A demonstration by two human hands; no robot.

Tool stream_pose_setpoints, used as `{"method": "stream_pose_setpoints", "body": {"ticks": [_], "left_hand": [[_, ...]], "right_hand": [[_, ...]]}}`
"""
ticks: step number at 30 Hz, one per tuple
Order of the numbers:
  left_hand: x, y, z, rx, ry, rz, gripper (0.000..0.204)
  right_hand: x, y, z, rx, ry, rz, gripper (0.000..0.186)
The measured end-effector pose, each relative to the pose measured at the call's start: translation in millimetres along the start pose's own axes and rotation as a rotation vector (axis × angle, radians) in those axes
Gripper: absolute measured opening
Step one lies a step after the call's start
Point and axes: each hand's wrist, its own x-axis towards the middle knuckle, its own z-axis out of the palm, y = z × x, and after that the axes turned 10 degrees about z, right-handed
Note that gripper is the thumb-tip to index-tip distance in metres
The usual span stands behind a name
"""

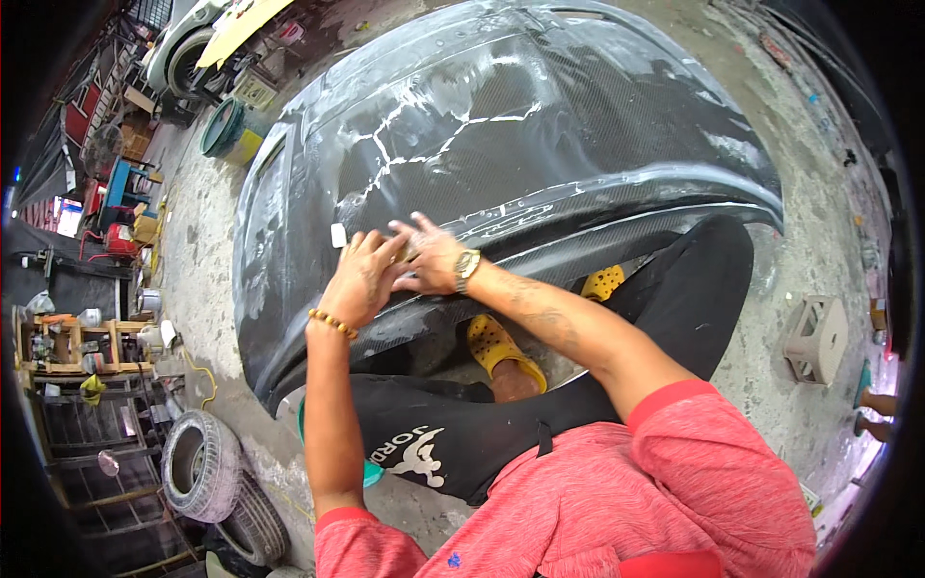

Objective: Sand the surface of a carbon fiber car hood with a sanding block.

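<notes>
The hood point(434, 164), a broad, gently domed panel, lies in front of the seated person, its near edge toward the knees. Its black surface shows a fine woven texture, dulled by chalky grey haze. Jagged white lines branch across the middle, and a raised ridge curves along the near side, edged in pale dust. A small white block point(338, 235) with rounded corners sits on the panel just beyond the left fingertips.

The fingers of both hands are over the near part of the hood, toward its left. Those of the left hand point(361, 284) are bent and slightly parted; those of the right hand point(436, 260) are partly spread, with the thumb held apart. The two hands meet; whether something small is pinched between them, I cannot tell, nor whether the fingertips press on the panel.

A beaded bracelet point(332, 324) circles the left wrist, a metal watch point(467, 268) the right. Below the near edge shows a perforated yellow clog point(501, 349). Treaded rubber tyres point(200, 466) stand on rough concrete floor point(217, 318) at left; a grey plastic stool point(815, 339) is at right.
</notes>
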Motion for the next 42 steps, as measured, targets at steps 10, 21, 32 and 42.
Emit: {"method": "stream_pose_setpoints", "body": {"ticks": [10, 21, 32, 42], "left_hand": [[4.2, -17.1, 26.6, -0.145, 0.398, -0.122, 0.036], [-8.3, -25.7, 36.2, -0.019, 0.631, -0.335, 0.038], [-25.3, -15.2, 34.4, 0.09, 0.902, -0.566, 0.037], [-3.6, -7.1, 43.9, 0.037, 0.944, -0.59, 0.038]], "right_hand": [[-216.2, 214.4, -144.2, -0.234, -0.043, 0.747, 0.082], [-70.8, 53.9, -38.6, -0.063, -0.038, 0.13, 0.087], [-48.0, 35.5, -27.9, -0.099, -0.099, -0.076, 0.08], [6.8, 57.6, -46.4, 0.104, 0.222, 0.019, 0.059]]}}
